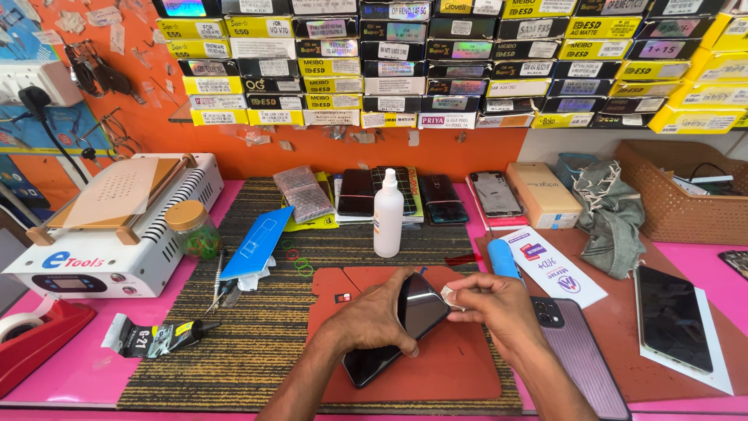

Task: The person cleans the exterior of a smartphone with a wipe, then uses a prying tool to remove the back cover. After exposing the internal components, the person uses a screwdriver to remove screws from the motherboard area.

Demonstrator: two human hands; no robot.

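Note:
My left hand [372, 317] grips a black smartphone [409, 320] by its upper half, tilted screen-up over a red-brown work mat [475, 366]. My right hand [495, 308] pinches a small white wipe or tab [450, 295] against the phone's top right corner. A white squeeze bottle [388, 214] stands just beyond the mat. A phone with a ribbed purple back [580, 355] lies under my right wrist.
A white heated separator machine [109, 226] sits at left with a jar of rubber bands [195, 230]. Several phones [440, 195] line the back. A glue tube [167, 335], tweezers, a blue tube [505, 257], a grey cloth [612, 214], a basket [686, 191] and a dark phone on paper [674, 316] surround the mat.

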